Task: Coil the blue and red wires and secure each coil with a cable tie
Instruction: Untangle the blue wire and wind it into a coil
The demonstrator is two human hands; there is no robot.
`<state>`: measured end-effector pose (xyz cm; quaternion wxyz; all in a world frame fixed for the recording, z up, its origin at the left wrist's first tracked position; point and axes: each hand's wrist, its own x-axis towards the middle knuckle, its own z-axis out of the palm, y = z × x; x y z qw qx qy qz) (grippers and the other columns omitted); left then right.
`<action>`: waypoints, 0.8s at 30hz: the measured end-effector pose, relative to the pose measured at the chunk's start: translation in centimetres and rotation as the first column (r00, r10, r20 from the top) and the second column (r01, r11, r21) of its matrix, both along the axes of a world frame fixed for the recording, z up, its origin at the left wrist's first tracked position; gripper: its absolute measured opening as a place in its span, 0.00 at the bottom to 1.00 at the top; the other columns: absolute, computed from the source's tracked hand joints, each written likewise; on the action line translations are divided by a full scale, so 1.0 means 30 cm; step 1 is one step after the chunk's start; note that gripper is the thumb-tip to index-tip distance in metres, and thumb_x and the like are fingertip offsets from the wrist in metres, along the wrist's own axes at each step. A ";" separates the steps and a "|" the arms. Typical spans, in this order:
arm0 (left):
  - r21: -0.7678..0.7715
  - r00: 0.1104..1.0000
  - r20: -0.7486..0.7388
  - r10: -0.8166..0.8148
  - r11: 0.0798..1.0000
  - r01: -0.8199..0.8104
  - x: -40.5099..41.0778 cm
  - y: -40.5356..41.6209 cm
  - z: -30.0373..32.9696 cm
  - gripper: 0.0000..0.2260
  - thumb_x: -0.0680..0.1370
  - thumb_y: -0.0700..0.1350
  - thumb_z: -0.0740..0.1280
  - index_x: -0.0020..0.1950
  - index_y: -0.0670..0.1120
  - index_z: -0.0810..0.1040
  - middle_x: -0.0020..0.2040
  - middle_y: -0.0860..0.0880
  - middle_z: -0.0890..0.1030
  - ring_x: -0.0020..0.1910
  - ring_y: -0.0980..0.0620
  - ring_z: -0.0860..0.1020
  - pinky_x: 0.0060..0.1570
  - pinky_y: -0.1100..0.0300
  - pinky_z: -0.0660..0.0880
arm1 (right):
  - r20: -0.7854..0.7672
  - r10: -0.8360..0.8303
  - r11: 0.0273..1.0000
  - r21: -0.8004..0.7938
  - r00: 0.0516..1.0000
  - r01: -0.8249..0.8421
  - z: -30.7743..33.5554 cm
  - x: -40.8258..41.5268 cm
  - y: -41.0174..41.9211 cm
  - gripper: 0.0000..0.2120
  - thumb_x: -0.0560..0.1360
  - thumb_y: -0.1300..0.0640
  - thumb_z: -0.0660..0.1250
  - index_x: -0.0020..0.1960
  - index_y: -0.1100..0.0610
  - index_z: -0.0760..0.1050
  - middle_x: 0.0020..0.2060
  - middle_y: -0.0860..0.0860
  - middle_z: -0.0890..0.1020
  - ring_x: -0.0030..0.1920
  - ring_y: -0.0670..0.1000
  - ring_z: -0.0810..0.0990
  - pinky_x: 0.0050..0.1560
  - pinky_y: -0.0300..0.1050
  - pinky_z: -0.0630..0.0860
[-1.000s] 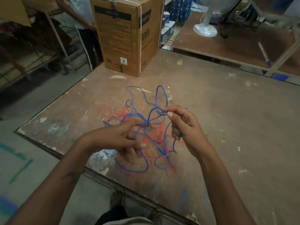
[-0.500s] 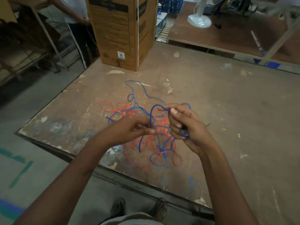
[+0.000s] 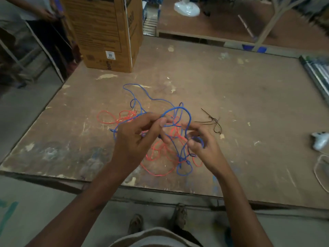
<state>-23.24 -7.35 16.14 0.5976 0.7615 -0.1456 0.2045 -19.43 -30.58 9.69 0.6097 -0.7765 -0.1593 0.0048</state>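
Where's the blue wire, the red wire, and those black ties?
blue wire (image 3: 178, 108): head view, top of the arched loop.
red wire (image 3: 104, 122): head view, far left loop.
black cable ties (image 3: 211, 120): head view, where the strands cross.

One view only was supplied, a wide-angle camera worn on the person's head. It looked forward and steeply down onto the worn brown plywood worktable, whose near edge crossed the lower third of the frame. The camera sat close above that table: both forearms entered from the bottom edge, and the wearer's feet showed below the near edge. Beyond the table's far left corner stood a tall printed cardboard carton, cropped at the top. Straight edges bowed toward the borders.
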 end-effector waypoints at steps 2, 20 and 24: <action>-0.100 0.998 -0.043 -0.040 0.994 0.036 0.002 0.002 0.047 0.09 0.87 0.42 0.64 0.56 0.44 0.84 0.33 0.48 0.84 0.31 0.45 0.85 0.35 0.50 0.82 | 0.031 0.006 1.000 -0.006 0.999 -0.006 -0.065 -0.017 0.012 0.21 0.71 0.40 0.79 0.59 0.48 0.82 0.58 0.46 0.86 0.59 0.49 0.83 0.61 0.46 0.77; -0.132 0.793 -0.517 -0.323 0.945 0.299 -0.203 0.273 0.017 0.22 0.85 0.63 0.57 0.53 0.50 0.85 0.25 0.41 0.76 0.16 0.44 0.74 0.20 0.65 0.66 | -0.311 -0.350 0.780 0.426 0.883 0.459 -0.077 0.102 0.143 0.15 0.87 0.45 0.57 0.49 0.54 0.72 0.37 0.51 0.75 0.40 0.52 0.79 0.49 0.48 0.78; -0.218 0.631 -0.716 -0.298 0.955 0.203 -0.139 0.265 -0.162 0.16 0.88 0.53 0.58 0.61 0.44 0.80 0.37 0.40 0.83 0.23 0.43 0.80 0.20 0.61 0.72 | -0.239 -0.252 0.886 0.334 0.938 0.323 0.007 0.161 0.158 0.22 0.91 0.53 0.52 0.46 0.46 0.80 0.38 0.46 0.80 0.40 0.50 0.81 0.55 0.62 0.75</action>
